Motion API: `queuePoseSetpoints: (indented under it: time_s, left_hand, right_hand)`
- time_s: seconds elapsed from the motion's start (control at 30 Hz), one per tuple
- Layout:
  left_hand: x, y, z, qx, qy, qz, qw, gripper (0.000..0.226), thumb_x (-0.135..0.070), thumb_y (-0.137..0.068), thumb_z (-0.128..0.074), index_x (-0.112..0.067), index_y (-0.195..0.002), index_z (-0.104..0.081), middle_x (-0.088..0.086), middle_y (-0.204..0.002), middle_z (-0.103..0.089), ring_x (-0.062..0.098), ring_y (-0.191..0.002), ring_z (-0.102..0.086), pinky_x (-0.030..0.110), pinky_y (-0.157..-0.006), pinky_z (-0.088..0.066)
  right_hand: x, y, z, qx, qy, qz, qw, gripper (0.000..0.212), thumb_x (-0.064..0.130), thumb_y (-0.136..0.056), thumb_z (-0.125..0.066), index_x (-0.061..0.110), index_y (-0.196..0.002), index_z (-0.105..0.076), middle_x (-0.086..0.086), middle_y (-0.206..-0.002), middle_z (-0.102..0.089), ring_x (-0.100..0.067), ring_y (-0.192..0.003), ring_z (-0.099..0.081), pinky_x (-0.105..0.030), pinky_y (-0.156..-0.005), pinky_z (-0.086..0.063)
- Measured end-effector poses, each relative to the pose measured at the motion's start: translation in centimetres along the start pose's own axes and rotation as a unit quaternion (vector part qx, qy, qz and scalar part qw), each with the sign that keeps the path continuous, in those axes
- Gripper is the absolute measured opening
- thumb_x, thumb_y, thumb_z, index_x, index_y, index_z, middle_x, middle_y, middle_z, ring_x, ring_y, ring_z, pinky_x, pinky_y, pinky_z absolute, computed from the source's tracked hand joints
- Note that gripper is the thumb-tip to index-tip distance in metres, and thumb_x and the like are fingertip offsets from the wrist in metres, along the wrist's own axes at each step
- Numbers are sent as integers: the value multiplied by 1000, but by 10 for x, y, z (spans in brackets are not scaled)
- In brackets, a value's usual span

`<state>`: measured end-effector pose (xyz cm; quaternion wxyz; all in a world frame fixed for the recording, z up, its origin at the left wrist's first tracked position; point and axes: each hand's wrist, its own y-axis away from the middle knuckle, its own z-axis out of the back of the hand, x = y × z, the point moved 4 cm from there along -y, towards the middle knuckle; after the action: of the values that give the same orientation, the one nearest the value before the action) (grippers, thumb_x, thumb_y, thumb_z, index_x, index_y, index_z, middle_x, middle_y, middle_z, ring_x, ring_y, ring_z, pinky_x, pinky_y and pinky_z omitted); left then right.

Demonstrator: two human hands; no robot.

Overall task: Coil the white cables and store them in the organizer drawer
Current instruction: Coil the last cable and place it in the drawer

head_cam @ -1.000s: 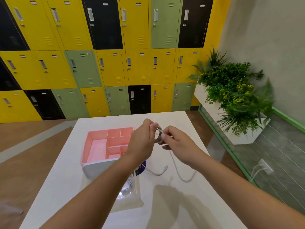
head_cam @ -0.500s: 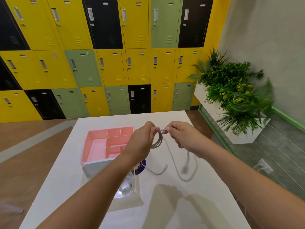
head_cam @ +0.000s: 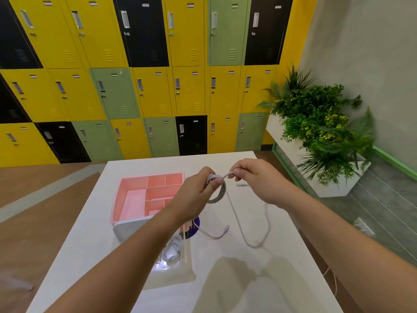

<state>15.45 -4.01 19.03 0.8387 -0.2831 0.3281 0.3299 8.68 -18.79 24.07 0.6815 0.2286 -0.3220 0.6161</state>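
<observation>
Two hands are up over the white table [head_cam: 90,233], working one white cable [head_cam: 237,219] between them. The left hand [head_cam: 194,193] grips a small coil [head_cam: 220,193] of it, fingers curled round the loops and thumb pressed across the top. The right hand [head_cam: 259,179], just right of the coil, pinches the strand coming off it, fingertips closed on the cord. A plug end [head_cam: 242,184] pokes out just below those fingers.

The rest of the cable drops from the coil to the tabletop, bends near-right, then climbs back up twd the right wrist.

The organizer drawer [head_cam: 133,204] sits left of the hands on the table. It's pink inside w/ several compartments and a white front panel on its near side, and the left forearm hides part of it.

A second white cable [head_cam: 214,236] lies loose on the table near the drawer's right corner, its connector pointing right, and it runs across a purple disc [head_cam: 195,224]. A third cable [head_cam: 171,250], bundled, rests in a clear tray [head_cam: 176,271] right by the drawer front.

Far side has yellow, green & black lockers [head_cam: 146,86]. A white planter [head_cam: 334,188] w/ greenery stands far right.
</observation>
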Motion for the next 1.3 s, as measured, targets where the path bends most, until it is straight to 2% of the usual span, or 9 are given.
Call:
queuePoseSetpoints:
  time_s: [0.13, 0.23, 0.5, 0.67, 0.8, 0.97, 1.1, 1.17, 1.3]
  left_hand:
    - [-8, 1, 6, -44, 38, 4, 998, 31, -46, -97, -43, -18, -85, -50, 0, -75, -59, 22, -71, -56, 28, -60, -45]
    - [-16, 2, 6, -80, 87, 11, 993, 32, -39, -99, -44, -12, -83, -50, -3, -72, -54, 14, -67, -53, 10, -54, -43]
    - [-31, -5, 7, -153, 246, 40, 956, 33, -36, -102, -40, -13, -79, -48, -2, -61, -41, 2, -48, -38, 16, -48, -36]
    - [-34, -5, 4, -180, 269, 51, 945, 32, -38, -102, -38, -18, -81, -51, -5, -61, -42, 3, -52, -40, 13, -48, -37]
    - [-34, -7, -5, -174, 313, 74, 931, 30, -41, -103, -34, -25, -86, -54, -9, -70, -53, 1, -67, -56, 21, -64, -49]
    - [-27, -9, -4, -127, 199, 60, 970, 31, -42, -103, -31, -26, -90, -53, -8, -82, -54, 4, -76, -50, 28, -71, -43]
    - [-14, -11, -1, -88, 140, 29, 986, 21, -35, -103, -38, -19, -105, -51, -1, -100, -54, 11, -83, -52, 21, -63, -48]
    - [-10, -11, -1, -55, 64, -3, 996, 22, -32, -103, -40, -26, -121, -50, -5, -115, -51, 7, -98, -50, 12, -76, -42]
    - [-9, -9, 2, -29, -100, -85, 991, 21, -28, -103, -40, -21, -116, -55, -7, -109, -50, 9, -100, -45, 25, -86, -40]
  right_hand:
    - [-1, -3, 4, -88, 124, 74, 986, 21, 20, -98, -51, 21, -96, -72, 6, -100, -57, -16, -97, -43, -31, -84, -37]
    - [-1, -2, 2, -113, 74, 96, 986, 19, 15, -97, -51, 15, -99, -71, 8, -92, -59, -12, -89, -52, -24, -79, -42]
    - [-1, 5, -7, -194, -28, 147, 970, 5, 16, -96, -55, 14, -93, -57, 0, -84, -64, -8, -79, -55, -18, -68, -45]
    - [2, 10, -23, -152, -113, 117, 975, 27, 39, -91, -55, 13, -96, -62, 5, -89, -65, -6, -85, -60, -15, -72, -48]
    - [3, 6, -37, -132, -180, 59, 973, 13, 22, -90, -65, 16, -101, -64, 7, -90, -67, -7, -85, -64, -17, -76, -54]
    - [-1, 1, -28, -108, -162, 28, 980, 13, 15, -98, -51, 17, -98, -64, 5, -91, -63, -3, -83, -55, -5, -67, -41]
    - [-8, -2, -28, -31, -199, -24, 979, 15, 17, -99, -49, 12, -100, -63, -2, -93, -67, -19, -89, -62, -30, -83, -52]
    - [-11, -3, -29, -2, -197, -33, 980, 14, 17, -99, -49, 12, -97, -62, -3, -87, -66, -18, -83, -62, -34, -85, -53]
    - [-14, -4, -27, 60, -162, -41, 984, 13, 16, -98, -51, 15, -89, -59, -3, -81, -64, -15, -77, -62, -36, -85, -54]
